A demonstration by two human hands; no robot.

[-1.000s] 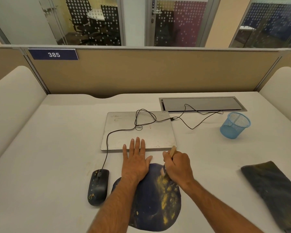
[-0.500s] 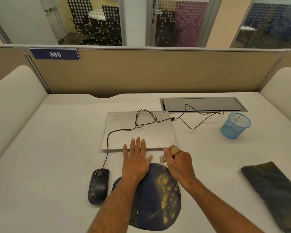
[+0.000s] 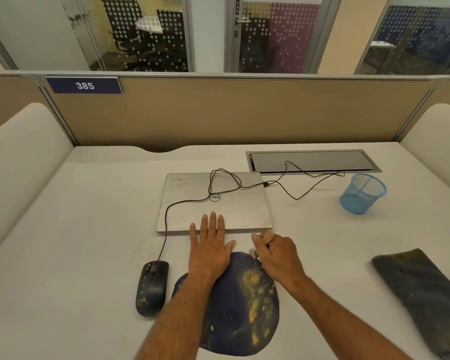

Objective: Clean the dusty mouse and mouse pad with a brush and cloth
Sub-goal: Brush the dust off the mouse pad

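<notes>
Mouse pad (image 3: 240, 302): yellow dust left, brushing unfinished
Mouse (image 3: 152, 291): dusty
Cloth (image 3: 421, 294): unused
Hands: left hand (image 3: 211, 246) flat; right hand (image 3: 277, 252) grips brush (image 3: 266, 236)

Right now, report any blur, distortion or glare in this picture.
Head view: wide-angle lens bows the partition and desk edges; the brush in the right hand is motion-blurred; left hand, mouse pad and laptop are sharp; lighting soft, no strong glare.
</notes>
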